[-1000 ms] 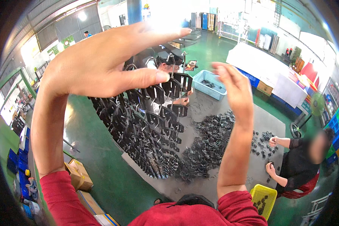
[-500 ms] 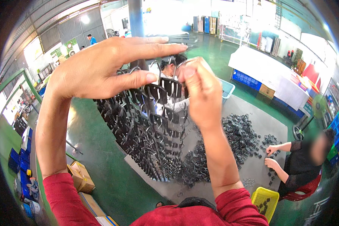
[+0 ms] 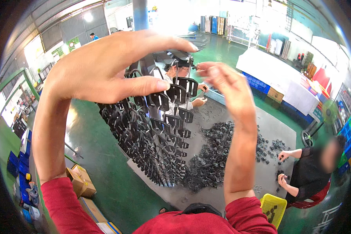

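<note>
My left hand [image 3: 101, 66] is raised over the top of a tall rack hung with many black plastic buckles [image 3: 158, 102]. Its fingers reach across the top, apart from the thumb, whose tip lies against one of the upper buckles. My right hand [image 3: 232, 84] is just right of the rack's top hooks, fingers loosely apart and slightly blurred, with no buckle visible in it. Beside its fingertips, a buckle [image 3: 191, 86] hangs from a wire hook at the rack's upper right. Beneath my right forearm, a heap of loose black buckles [image 3: 212, 156] covers part of a grey table [image 3: 282, 130].
Behind the rack, a person in white [image 3: 173, 72] works at the table. At the right, a person in black [image 3: 310, 171] handles small pieces. A yellow basket [image 3: 275, 208] stands near my right elbow, cardboard boxes [image 3: 82, 181] at lower left. A blue-lit pillar [image 3: 140, 17] rises behind.
My right hand has moved right, away from the hooks, and its fingers have loosened from a pinch. The upper right buckle now hangs uncovered. My left hand has shifted slightly, its fingers and thumb wider apart.
</note>
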Tool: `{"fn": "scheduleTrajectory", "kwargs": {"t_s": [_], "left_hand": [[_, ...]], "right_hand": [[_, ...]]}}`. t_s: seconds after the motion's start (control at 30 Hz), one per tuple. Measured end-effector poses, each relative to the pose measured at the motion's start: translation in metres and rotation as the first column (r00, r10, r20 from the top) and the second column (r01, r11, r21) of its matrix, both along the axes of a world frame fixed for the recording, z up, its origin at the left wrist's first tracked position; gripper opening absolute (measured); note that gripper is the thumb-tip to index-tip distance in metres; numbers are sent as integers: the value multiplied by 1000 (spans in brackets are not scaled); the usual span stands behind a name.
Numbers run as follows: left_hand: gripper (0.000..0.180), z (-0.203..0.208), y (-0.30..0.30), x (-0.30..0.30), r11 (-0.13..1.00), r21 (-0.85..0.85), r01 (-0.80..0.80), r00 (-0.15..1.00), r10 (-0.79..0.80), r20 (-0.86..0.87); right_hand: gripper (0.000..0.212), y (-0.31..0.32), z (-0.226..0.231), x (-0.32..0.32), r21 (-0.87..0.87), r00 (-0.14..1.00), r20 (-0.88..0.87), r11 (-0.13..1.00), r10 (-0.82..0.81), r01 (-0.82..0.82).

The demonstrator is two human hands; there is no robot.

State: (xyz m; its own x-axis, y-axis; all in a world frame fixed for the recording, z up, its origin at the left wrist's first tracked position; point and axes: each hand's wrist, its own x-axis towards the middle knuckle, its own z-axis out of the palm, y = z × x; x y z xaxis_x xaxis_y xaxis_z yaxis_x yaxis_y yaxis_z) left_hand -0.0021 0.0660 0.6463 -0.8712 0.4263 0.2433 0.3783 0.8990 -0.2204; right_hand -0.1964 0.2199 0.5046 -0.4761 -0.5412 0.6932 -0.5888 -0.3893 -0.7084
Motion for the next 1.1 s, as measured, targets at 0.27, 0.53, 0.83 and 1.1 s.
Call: {"fn": "scheduleTrajectory", "kwargs": {"t_s": [0.27, 0.53, 0.83, 1.1], "left_hand": [[73, 7, -3, 13, 984, 56, -169, 983, 165, 82], [65, 1, -12, 13, 999, 51, 12, 999, -14, 44], [58, -5, 5, 9, 997, 25, -67, 998, 68, -10], [63, -5, 12, 8, 990, 30, -139, 989, 140, -46]], "right_hand": [[30, -44, 7, 26, -269, 553, 85, 553, 829, -789], [26, -54, 3, 39, -423, 515, 54, 487, 855, -764], [17, -8, -5, 45, -324, 907, -25, 862, -420, 390], [31, 40, -15, -36, -26, 176, -481, 215, -859, 976]]}}
